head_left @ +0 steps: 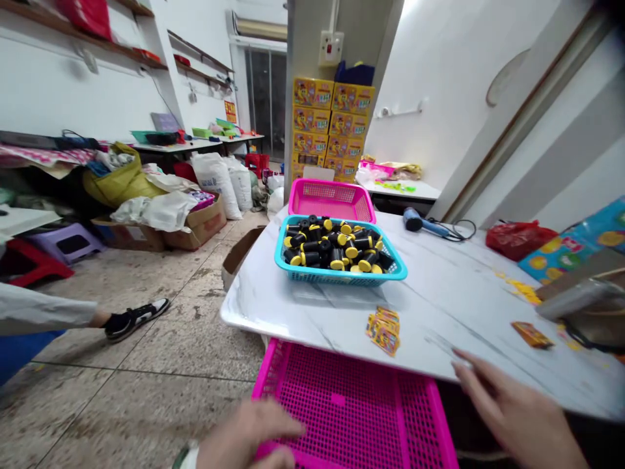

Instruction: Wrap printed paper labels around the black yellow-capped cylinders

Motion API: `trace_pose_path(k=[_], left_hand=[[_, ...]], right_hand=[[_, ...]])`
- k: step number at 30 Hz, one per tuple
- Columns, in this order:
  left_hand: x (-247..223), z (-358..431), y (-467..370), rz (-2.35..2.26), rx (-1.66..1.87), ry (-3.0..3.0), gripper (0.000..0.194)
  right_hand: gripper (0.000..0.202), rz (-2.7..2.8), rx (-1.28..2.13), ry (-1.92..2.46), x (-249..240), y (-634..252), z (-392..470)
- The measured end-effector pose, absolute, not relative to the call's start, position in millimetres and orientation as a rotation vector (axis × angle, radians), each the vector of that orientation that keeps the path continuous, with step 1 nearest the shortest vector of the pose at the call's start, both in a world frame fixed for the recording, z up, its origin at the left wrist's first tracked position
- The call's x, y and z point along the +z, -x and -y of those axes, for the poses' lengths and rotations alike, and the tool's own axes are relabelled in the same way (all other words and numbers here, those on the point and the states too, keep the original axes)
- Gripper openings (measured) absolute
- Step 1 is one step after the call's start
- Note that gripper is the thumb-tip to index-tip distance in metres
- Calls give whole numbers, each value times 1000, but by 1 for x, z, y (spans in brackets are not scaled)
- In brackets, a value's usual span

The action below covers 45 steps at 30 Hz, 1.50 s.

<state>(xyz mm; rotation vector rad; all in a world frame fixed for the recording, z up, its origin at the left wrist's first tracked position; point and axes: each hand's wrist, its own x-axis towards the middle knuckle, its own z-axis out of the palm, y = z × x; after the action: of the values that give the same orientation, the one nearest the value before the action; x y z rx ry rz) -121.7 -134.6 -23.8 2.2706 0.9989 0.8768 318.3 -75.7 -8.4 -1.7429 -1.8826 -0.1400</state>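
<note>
My left hand, blurred, is over the near left side of a pink basket below the table edge. Its fingers are apart and nothing shows in them. At the table's front edge, right of that basket, my right hand has its fingers stretched out and holds nothing. A blue basket on the white table is heaped with black cylinders with yellow caps. Small orange printed cards lie in front of it. Farther right is another stack of cards.
Behind the blue basket stands an empty pink basket, with stacked yellow boxes beyond. A blue tool with a cord and a red bag lie at the back right. A person's shoe is on the floor at left.
</note>
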Motion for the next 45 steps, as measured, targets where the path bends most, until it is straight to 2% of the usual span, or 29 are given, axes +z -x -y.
trace_pose_path(k=[3, 6, 11, 15, 17, 19, 21, 23, 26, 29, 34, 38, 41, 45], left_hand=[[22, 68, 103, -1067, 1030, -2365, 22], [41, 6, 62, -1037, 1221, -2381, 17], [25, -28, 19, -1021, 1117, -2297, 9], [16, -12, 24, -1101, 1206, -2233, 17], [16, -2, 24, -1162, 1264, -2204, 32], [14, 4, 20, -1165, 1269, -2254, 42], [7, 4, 14, -1114, 1208, -2350, 35], [-4, -1, 11, -1099, 1134, -2396, 24], [-21, -13, 15, -1208, 1104, -2386, 18], [-31, -21, 24, -1390, 1120, -2397, 24], [-34, -19, 30, -1687, 1036, -2371, 29], [-23, 6, 30, -1656, 1242, -2198, 40], [-11, 39, 26, -1519, 1289, -1882, 21], [-7, 71, 17, -1205, 1087, -1425, 16]], right_hand=[[44, 1864, -255, 1575, 47, -272, 18], [46, 1919, -260, 1495, 70, -217, -48], [48, 2053, -254, 1676, 63, -185, -114], [45, 2015, -205, 1545, 65, -200, -86], [38, 2000, -42, 1370, 64, -199, -52], [31, 2023, 333, 1268, 57, -190, -19], [27, 2001, 649, 1248, 45, -180, 4], [25, 1958, 764, 1265, 31, -179, 14], [26, 1986, 496, 1326, 13, -201, 17], [26, 2079, 108, 1402, -6, -229, 23], [19, 2097, 61, 1333, -34, -236, 39], [17, 1900, -8, 1302, -29, -225, 43], [35, 1871, -136, 1255, -18, -211, 51], [62, 2084, -157, 1028, -12, -180, 69]])
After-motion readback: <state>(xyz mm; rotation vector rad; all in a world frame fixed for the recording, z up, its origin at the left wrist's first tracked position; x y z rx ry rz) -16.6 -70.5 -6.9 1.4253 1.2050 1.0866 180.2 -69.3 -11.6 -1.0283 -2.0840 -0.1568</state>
